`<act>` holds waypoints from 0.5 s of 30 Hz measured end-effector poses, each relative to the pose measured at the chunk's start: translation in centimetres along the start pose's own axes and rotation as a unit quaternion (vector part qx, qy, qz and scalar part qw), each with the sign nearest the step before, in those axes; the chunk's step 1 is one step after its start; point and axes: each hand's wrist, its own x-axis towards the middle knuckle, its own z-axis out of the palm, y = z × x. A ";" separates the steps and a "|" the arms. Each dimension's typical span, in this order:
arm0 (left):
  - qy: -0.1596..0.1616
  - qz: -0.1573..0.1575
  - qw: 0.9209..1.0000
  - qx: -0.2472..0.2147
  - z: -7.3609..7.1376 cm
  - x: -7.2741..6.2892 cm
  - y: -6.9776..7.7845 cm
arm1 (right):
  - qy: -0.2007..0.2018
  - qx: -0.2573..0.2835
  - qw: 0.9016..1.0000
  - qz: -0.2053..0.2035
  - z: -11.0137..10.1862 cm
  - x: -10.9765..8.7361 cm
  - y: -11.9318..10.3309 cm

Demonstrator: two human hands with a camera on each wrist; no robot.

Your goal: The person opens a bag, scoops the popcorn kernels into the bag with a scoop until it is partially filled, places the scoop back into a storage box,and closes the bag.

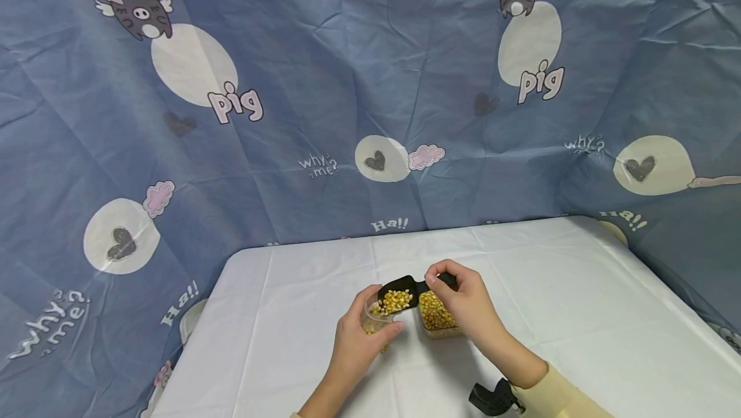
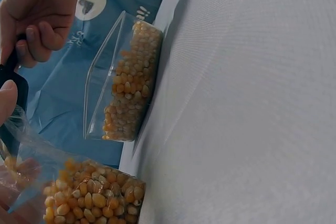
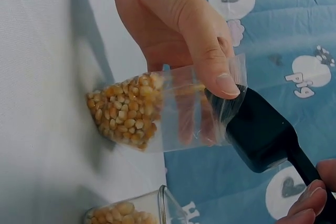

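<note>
A clear plastic zip bag (image 3: 126, 108), its lower part filled with yellow corn kernels, stands on the white table. My left hand (image 1: 359, 334) holds the bag near its top, thumb on one side and fingers on the other. My right hand (image 1: 463, 296) grips the handle of a black scoop (image 3: 260, 129). The scoop's front end sits inside the bag's mouth, with corn kernels (image 1: 396, 301) in its bowl. Beside the bag, below my right hand, is a clear square container (image 2: 126, 87) partly filled with corn kernels.
The table (image 1: 289, 341) is covered with a white cloth. Behind it hangs a blue curtain (image 1: 324, 83) printed with cartoon pigs. A black wrist mount (image 1: 493, 397) shows by the right sleeve.
</note>
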 end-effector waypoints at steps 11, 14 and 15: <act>0.002 0.010 1.000 0.003 0.2 0.0 -0.1 | 0.011 -0.039 0.999 -0.031 0.4 -0.3 -0.7; 0.006 0.009 1.000 0.003 0.1 -0.1 0.1 | 0.017 -0.051 0.998 -0.037 0.6 -0.7 -2.0; 0.007 0.009 1.000 0.002 0.1 -0.1 0.1 | 0.019 -0.053 0.998 -0.041 0.7 -0.8 -2.5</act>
